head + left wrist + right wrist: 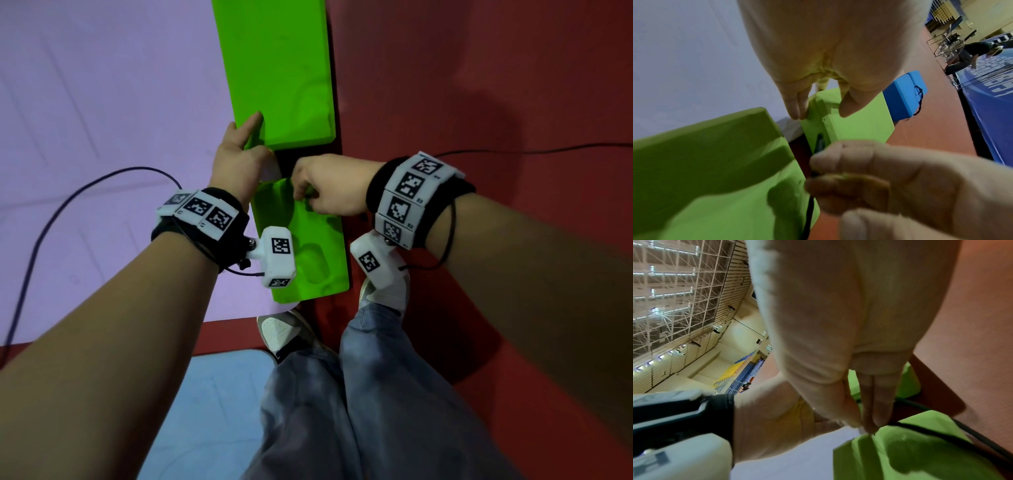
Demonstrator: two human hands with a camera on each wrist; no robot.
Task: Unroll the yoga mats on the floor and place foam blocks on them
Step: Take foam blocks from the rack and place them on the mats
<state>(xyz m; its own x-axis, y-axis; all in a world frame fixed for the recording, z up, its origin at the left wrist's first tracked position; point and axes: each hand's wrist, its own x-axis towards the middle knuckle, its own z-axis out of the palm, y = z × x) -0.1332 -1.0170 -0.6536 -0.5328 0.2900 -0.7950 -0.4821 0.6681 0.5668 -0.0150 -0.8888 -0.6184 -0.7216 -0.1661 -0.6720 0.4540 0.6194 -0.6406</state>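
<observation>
Two bright green foam blocks lie end to end along the edge of the purple mat [102, 120]. My left hand [255, 140] grips the near left corner of the far green block [274, 68], thumb on top and fingers down its side, which the left wrist view shows on the far green block [859, 125]. My right hand [305, 192] pinches a thin black string [920, 429] at the far end of the near green block [308, 246]. From there the string [809, 209] runs down along that block's side.
A light blue mat [212, 411] lies at my lower left, on the red floor [479, 85]. My feet in white shoes [277, 330] stand at the near block's end. A pair of blue blocks [904, 95] tied with string sits beyond the green ones. Black cables trail across the purple mat and floor.
</observation>
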